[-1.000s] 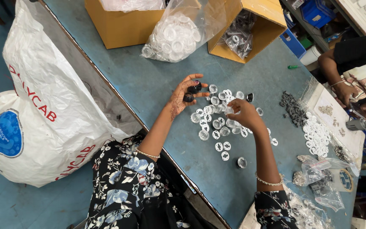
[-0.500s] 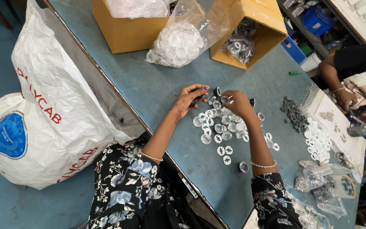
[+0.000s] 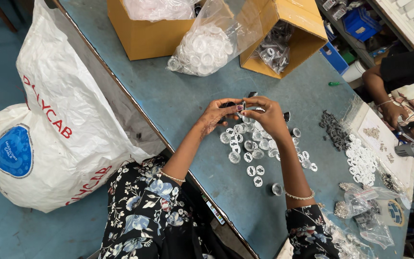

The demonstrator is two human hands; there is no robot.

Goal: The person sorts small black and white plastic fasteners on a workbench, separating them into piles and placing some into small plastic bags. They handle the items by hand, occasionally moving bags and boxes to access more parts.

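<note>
My left hand [image 3: 219, 115] and my right hand [image 3: 264, 115] meet above a blue-grey table [image 3: 188, 96], fingertips pinched together on a small clear plastic part [image 3: 242, 106]. Dark small pieces sit in my left palm. Below the hands lies a scatter of several clear round plastic parts [image 3: 252, 153], some upright, some flat. One more clear part [image 3: 277, 189] stands alone nearer to me.
Two cardboard boxes [image 3: 144, 33] [image 3: 293, 33] and a bag of clear parts [image 3: 207, 45] stand at the far side. A large white sack [image 3: 49, 124] hangs left of the table. Another person's hands [image 3: 398, 115] work at the right beside dark pieces [image 3: 334, 127] and white rings [image 3: 360, 163].
My hands were apart, the right one down among the clear parts. They have come together above the pile, both pinching one small part.
</note>
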